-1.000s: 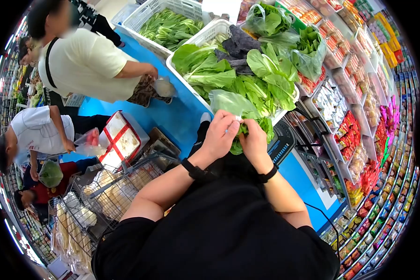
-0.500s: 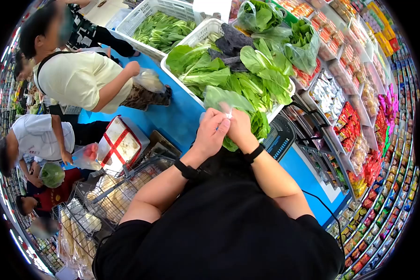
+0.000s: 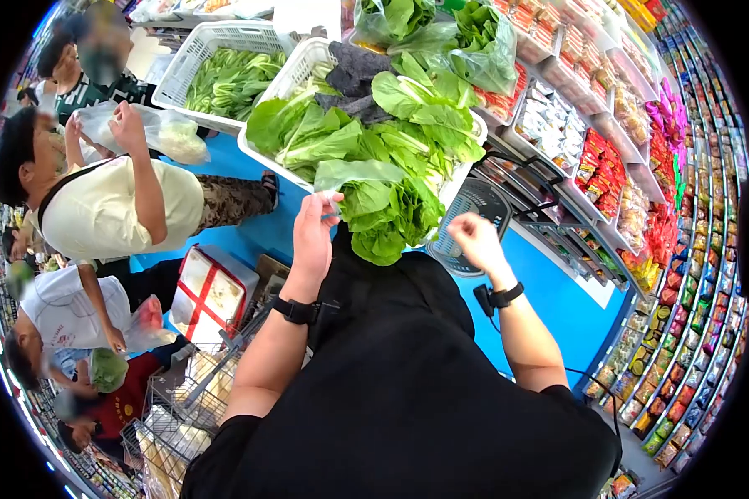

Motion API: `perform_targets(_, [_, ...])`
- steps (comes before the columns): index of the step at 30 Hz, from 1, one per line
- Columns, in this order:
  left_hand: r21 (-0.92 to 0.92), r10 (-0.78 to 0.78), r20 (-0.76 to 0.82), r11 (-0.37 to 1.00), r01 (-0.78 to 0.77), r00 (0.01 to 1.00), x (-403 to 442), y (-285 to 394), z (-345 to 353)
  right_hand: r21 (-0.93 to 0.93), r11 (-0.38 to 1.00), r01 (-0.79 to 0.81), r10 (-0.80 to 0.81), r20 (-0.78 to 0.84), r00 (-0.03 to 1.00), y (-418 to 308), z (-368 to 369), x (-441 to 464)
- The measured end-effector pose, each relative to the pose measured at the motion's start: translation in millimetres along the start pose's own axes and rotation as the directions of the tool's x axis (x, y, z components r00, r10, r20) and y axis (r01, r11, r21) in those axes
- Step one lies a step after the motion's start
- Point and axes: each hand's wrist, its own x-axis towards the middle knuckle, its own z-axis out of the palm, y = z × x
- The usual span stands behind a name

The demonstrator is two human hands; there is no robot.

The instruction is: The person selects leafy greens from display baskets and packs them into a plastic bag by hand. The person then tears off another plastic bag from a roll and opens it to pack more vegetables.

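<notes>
My left hand (image 3: 313, 237) is closed on the gathered neck of a clear plastic bag (image 3: 354, 173), at the front edge of the vegetable crate. Leafy greens (image 3: 383, 220) show in and behind the bag, right of that hand. My right hand (image 3: 477, 241) is apart from the bag, over the dark basket, with its fingers curled together and nothing visible in them. The white crate (image 3: 266, 160) holds more loose greens (image 3: 316, 133) and a dark cloth (image 3: 355, 73).
A second white crate (image 3: 173, 76) of greens stands at back left. Packaged goods (image 3: 551, 125) line the right. A dark basket (image 3: 472, 218) lies below my right hand. Several people, a white box with red tape (image 3: 210, 293) and a shopping cart (image 3: 187, 399) are on the left.
My hands have come apart; the right moved away to the right, while the left keeps the bag. The crates shifted left in view. The person in the pale shirt raised a bag.
</notes>
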Motion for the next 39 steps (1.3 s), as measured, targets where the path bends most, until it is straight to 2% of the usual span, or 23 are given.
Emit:
perform_targets(3, [0.047,-0.025,0.058,0.999,0.022,0.998,5.2,-0.6,-0.6,0.018,1.0,-0.019,0.017,0.122,0.992,-5.7,35.1,-11.1])
perform_targets(5, [0.101,-0.032,0.062,0.995,0.025,0.998,8.0,1.7,0.5,0.017,0.99,-0.136,0.137,-0.058,0.989,-10.9,49.6,-8.3])
perform_targets(6, [0.134,-0.046,0.073,0.99,0.036,0.996,9.9,0.0,-2.9,0.086,0.987,-0.139,0.15,-0.135,0.98,-8.2,55.6,-5.5])
perform_targets(9, [0.238,-0.063,0.061,0.97,0.046,0.996,13.3,3.1,-2.7,-0.123,0.989,-0.086,0.058,-0.212,0.976,-3.2,56.1,6.4])
perform_targets(12, [0.289,-0.051,0.065,0.957,0.03,0.997,16.7,3.4,-4.5,-0.333,0.939,-0.085,0.047,-0.119,0.992,-14.6,47.0,13.2])
perform_targets(13, [0.282,-0.057,0.053,0.959,0.04,0.997,16.4,4.8,-4.2,-0.338,0.936,-0.094,0.073,-0.073,0.995,-19.4,42.0,14.9])
perform_targets(14, [0.272,-0.067,0.046,0.961,0.052,0.997,16.3,6.1,-4.3,-0.404,0.911,-0.087,0.057,-0.085,0.995,-20.1,40.5,15.8])
perform_targets(16, [0.272,-0.061,0.035,0.961,0.049,0.998,15.8,8.2,-4.7,-0.557,0.831,0.001,-0.079,-0.116,0.99,-23.6,36.6,16.2])
perform_targets(17, [0.279,-0.064,0.028,0.959,0.053,0.998,16.1,9.1,-5.3,-0.562,0.827,0.006,-0.084,-0.111,0.99,-26.4,34.6,18.7])
perform_targets(19, [0.257,-0.069,0.015,0.965,0.063,0.998,19.5,10.9,-8.6,-0.254,0.949,-0.189,0.193,-0.007,0.981,-35.5,31.3,24.2])
perform_targets(24, [0.199,-0.111,0.023,0.974,0.105,0.993,30.8,16.4,-15.6,-0.364,0.913,-0.186,0.232,0.086,0.969,-62.2,45.6,17.5])
perform_targets(27, [0.183,-0.128,0.056,0.976,0.116,0.99,42.2,21.2,-15.0,-0.365,0.914,-0.175,0.202,0.037,0.979,-58.8,58.7,28.8])
perform_targets(29, [0.195,-0.155,0.063,0.971,0.14,0.986,49.8,30.2,-11.6,-0.29,0.935,-0.204,0.176,-0.12,0.977,-66.7,59.5,35.1])
perform_targets(30, [0.192,-0.167,0.071,0.97,0.151,0.983,54.9,34.5,-12.2,-0.335,0.926,-0.174,0.133,-0.142,0.981,-69.8,57.3,39.8])
perform_targets(33, [0.231,-0.176,0.134,0.962,0.142,0.975,75.8,46.9,-12.0,-0.391,0.898,-0.2,0.149,-0.155,0.977,-83.9,45.8,52.2])
perform_targets(35, [0.248,-0.203,0.154,0.955,0.161,0.967,87.6,55.1,-11.5,-0.52,0.846,-0.122,0.049,-0.152,0.987,-90.9,40.1,58.9])
perform_targets(39, [0.262,-0.338,0.205,0.923,0.281,0.919,110.9,65.7,-11.3,-0.433,0.879,-0.201,0.149,-0.15,0.977,-90.5,33.7,81.4])
